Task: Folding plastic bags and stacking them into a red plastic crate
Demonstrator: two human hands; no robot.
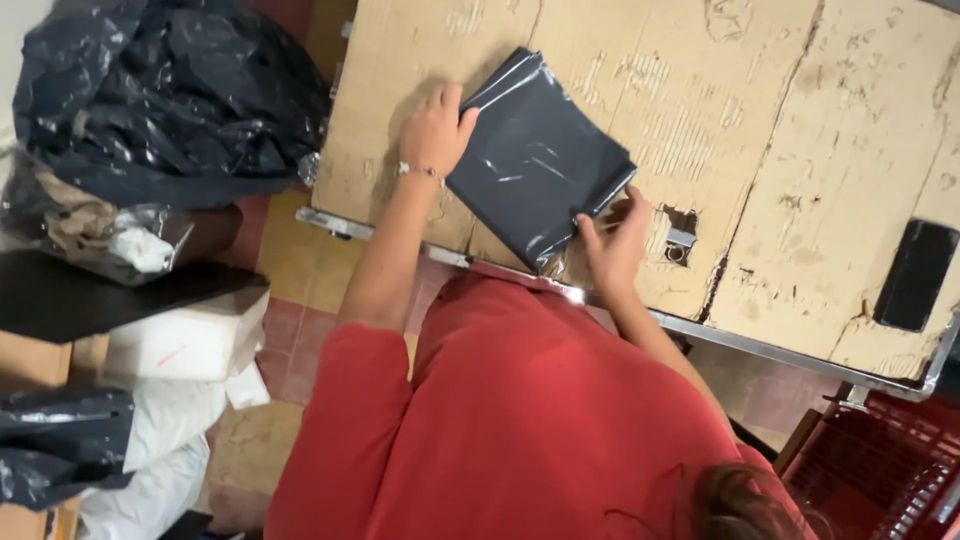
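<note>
- A person in a red top (pixel 520 420) leans over a surface (pixel 800 150) covered with worn brown cardboard.
- A flat dark grey plastic bag (pixel 535 160) lies on the cardboard, near the front edge of the surface, turned at a slant.
- The left hand (pixel 435 128) rests on the upper left corner of the bag — the fingers are bent over that edge and press on it. This grip touches the bag, but I cannot tell if it is closed around it.
- A thin bracelet (pixel 420 170) sits on the left wrist.
- The right hand (pixel 612 245) is at the lower right corner of the bag. Its fingers pinch the bag's edge there, so this grip is grasping the bag.
- Just beside the right hand there is a small hole in the cardboard (pixel 680 235), with a bit of metal showing inside.
- A black flat phone (pixel 915 275) lies on the surface far to the right, well apart from the bag.
- A metal rail (pixel 760 345) runs along the front edge of the surface.
- On the floor to the left sits a big pile of crumpled black plastic bags (pixel 160 100).
- Below that pile are a white box (pixel 185 340) and some white bags (pixel 160 440).
- A red plastic crate (pixel 880 470) stands at the lower right, below the surface.
</note>
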